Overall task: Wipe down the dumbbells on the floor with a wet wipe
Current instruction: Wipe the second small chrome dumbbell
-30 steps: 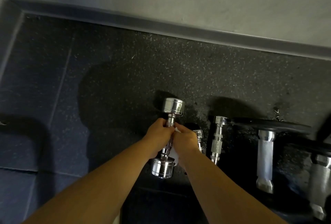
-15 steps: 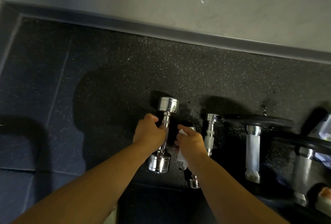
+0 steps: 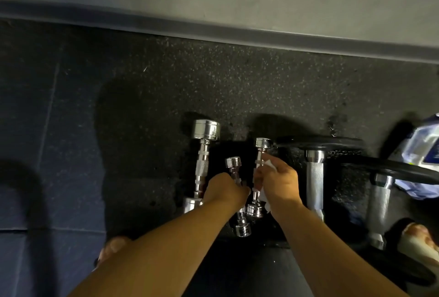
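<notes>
The speckled black rubber floor (image 3: 237, 78) is bounded at the far side by a grey baseboard (image 3: 213, 33) under a pale wall. To the left it is met by blue-grey mat tiles (image 3: 35, 106), where the widest bare ground is seen. On the right the room is crowded.

Three chrome dumbbells are laid side by side, handles pointing towards the wall. The large chrome dumbbell (image 3: 204, 166) is set furthest left, untouched. Just beside it the small chrome dumbbell (image 3: 234, 163) is gripped at its handle by the left hand (image 3: 225, 192), fingers curled over the bar. The middle-sized chrome dumbbell (image 3: 262, 143) is held next to it by the right hand (image 3: 279, 185), whose fingers are curled and pressed together, pinching the white wet wipe (image 3: 269, 165) round the handle (a corner of it shows below the palm too).

Further right, two knurled bars (image 3: 314, 178) are laid parallel, each carrying a black weight plate (image 3: 318, 142) at the far end. At the right edge a wipes pack (image 3: 422, 151) is partly hidden behind the second plate; it is blurred, and its contents cannot be told.

Bare toes (image 3: 111, 249) are seen at the lower left, and a sandalled foot (image 3: 418, 242) at the lower right.
</notes>
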The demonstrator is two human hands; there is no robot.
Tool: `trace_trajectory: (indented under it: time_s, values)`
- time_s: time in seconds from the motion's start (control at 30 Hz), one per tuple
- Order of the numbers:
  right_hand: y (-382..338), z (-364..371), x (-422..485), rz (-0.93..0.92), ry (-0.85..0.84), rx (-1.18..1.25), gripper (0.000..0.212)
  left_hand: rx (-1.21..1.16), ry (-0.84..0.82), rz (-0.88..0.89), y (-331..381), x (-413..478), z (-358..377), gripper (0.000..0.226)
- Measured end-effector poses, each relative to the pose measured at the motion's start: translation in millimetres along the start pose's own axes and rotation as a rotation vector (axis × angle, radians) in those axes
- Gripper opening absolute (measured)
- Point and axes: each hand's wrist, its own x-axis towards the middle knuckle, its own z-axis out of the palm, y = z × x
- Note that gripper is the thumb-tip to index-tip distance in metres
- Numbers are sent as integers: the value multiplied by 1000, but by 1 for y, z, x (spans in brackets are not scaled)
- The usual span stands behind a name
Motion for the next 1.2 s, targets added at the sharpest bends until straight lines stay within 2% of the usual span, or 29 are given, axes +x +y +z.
trace_trajectory:
  time_s: [0.23,0.4,0.57,0.63,0.83,0.97,1.07,1.2]
  values:
    - [7,-5,5,8,-8,25,24,176,49,-2,5,5,8,18]
    - [7,-6,2,26,-2,18,33,163,39,18,2,4,8,18]
    - [-3,-16,-13,9,-56,-21,24,141,15,58,7,-2,-6,22]
    - [-9,-21,-20,-4,-55,-32,29,151,6,100,11,-9,-14,23]
    - [-27,-36,-53,10,-109,41,24,111,-10,217,36,-56,-46,28]
    - [-40,-47,-89,-78,-197,62,22,49,-43,286,60,-108,-73,21]
    - [-60,-58,-120,-182,-228,-15,22,-53,-94,306,75,-144,-90,21]
    - [-94,-78,-167,-179,-275,4,23,-173,-85,346,92,-203,-109,13]
